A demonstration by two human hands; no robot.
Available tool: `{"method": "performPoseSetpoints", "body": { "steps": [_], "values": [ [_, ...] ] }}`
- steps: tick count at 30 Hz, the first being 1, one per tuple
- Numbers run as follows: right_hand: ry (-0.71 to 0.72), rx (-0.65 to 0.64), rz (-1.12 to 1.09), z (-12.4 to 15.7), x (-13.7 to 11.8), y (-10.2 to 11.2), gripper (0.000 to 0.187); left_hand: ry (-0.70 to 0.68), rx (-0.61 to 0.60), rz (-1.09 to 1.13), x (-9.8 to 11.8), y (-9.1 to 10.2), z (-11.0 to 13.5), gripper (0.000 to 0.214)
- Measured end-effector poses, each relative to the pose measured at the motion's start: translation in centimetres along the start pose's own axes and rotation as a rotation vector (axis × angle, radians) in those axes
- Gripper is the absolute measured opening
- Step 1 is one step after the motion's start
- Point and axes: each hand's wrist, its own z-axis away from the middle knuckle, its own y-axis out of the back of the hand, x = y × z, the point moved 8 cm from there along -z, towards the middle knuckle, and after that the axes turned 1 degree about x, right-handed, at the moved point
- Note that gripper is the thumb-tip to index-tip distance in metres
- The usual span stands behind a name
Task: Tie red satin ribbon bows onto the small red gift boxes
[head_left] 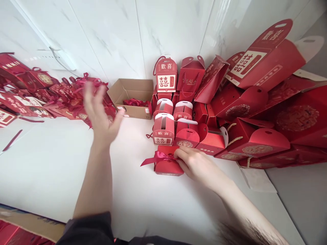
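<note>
A small red gift box (168, 167) sits on the white table with a dark pink satin ribbon (160, 157) on its top, one tail sticking out to the left. My right hand (195, 164) is closed at the box's right side, its thumb and fingers pinching the ribbon's right end, which they partly hide. Off to the left, my left hand (100, 115) is raised over the table with fingers spread and nothing in it. Motion blurs its fingertips. Behind it stand red boxes with bows (93, 85).
An open cardboard box (133, 110) with red ribbons inside stands by the wall. Upright red boxes (163, 131) with handles are stacked behind the ribboned one, with larger ones (258, 61) piled at right. A loose ribbon strip (12, 140) lies at left. Another carton (30, 223) is at lower left.
</note>
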Motion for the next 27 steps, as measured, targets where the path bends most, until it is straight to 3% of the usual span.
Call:
{"method": "performPoseSetpoints", "body": {
  "steps": [3, 5, 8, 10, 12, 14, 16, 18, 27],
  "values": [
    [0.004, 0.011, 0.002, 0.0, -0.1, -0.1, 0.016, 0.08, 0.31, -0.223, -3.2, 4.1, -0.7, 0.065],
    [-0.003, 0.003, -0.007, -0.1, 0.0, -0.3, 0.016, 0.082, 0.379, -0.328, -3.4, 5.2, -0.7, 0.08],
    [-0.018, -0.015, -0.03, -0.2, 0.1, -0.3, 0.015, -0.041, 0.457, -0.375, -0.5, 6.0, -0.1, 0.096],
    [-0.027, -0.024, -0.041, -0.2, 0.2, -0.2, 0.015, -0.166, 0.498, -0.334, 2.2, 5.9, 0.6, 0.087],
    [-0.029, -0.021, -0.049, -0.2, 0.4, 0.0, 0.013, -0.204, 0.33, -0.224, 3.6, 3.8, 0.6, 0.064],
    [-0.025, 0.001, -0.059, -0.2, 0.5, 0.3, 0.01, -0.153, -0.102, -0.102, 3.8, -0.8, 0.7, 0.045],
    [-0.017, 0.021, -0.071, -0.2, 0.6, 0.5, 0.007, -0.109, -0.574, -0.018, 4.1, -5.7, 2.3, 0.039],
    [-0.017, 0.026, -0.074, -0.1, 0.8, 0.6, 0.007, -0.124, -0.831, 0.028, 4.6, -8.5, 3.9, 0.038],
    [-0.022, 0.009, -0.062, -0.1, 0.9, 0.4, 0.014, 0.025, -0.969, 0.13, 3.3, -11.3, 4.7, 0.022]
  ]
}}
